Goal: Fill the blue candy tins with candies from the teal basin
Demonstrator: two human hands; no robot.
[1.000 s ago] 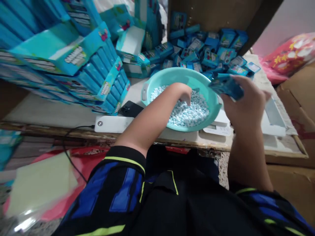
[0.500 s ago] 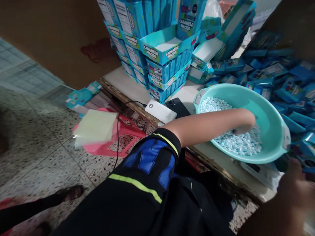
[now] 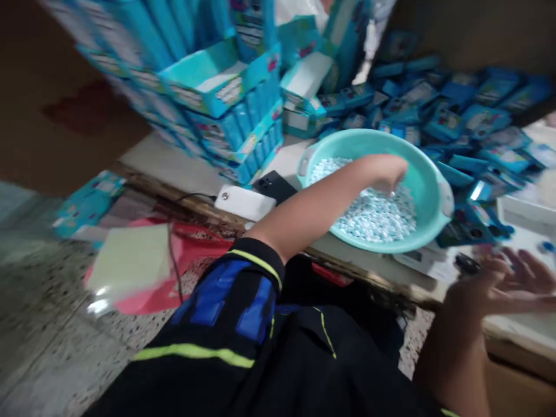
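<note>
My left hand [image 3: 391,175] reaches down into a turquoise basin [image 3: 423,165] of small pale blue-and-white candies [image 3: 377,217]. Its wrist is bent and the fingers are hidden among or above the candies. To the right of the basin, my right hand [image 3: 516,284] is held palm up over the table edge, fingers apart, with nothing visible in it. A small dark object [image 3: 467,264] lies just beyond its thumb. Under the basin's front rim sits a white device [image 3: 419,260] like a scale.
Stacked blue candy boxes [image 3: 217,127] stand at the back left. Many loose blue packs [image 3: 443,121] are heaped behind the basin. A white power bank [image 3: 245,202] with a cable and a dark phone [image 3: 274,186] lie left of it. A red stool [image 3: 195,240] holds pale sheets [image 3: 130,255].
The view has swung right, so things sit further left. My right hand, blurred before, now shows spread fingers. My left hand remains in the basin.
</note>
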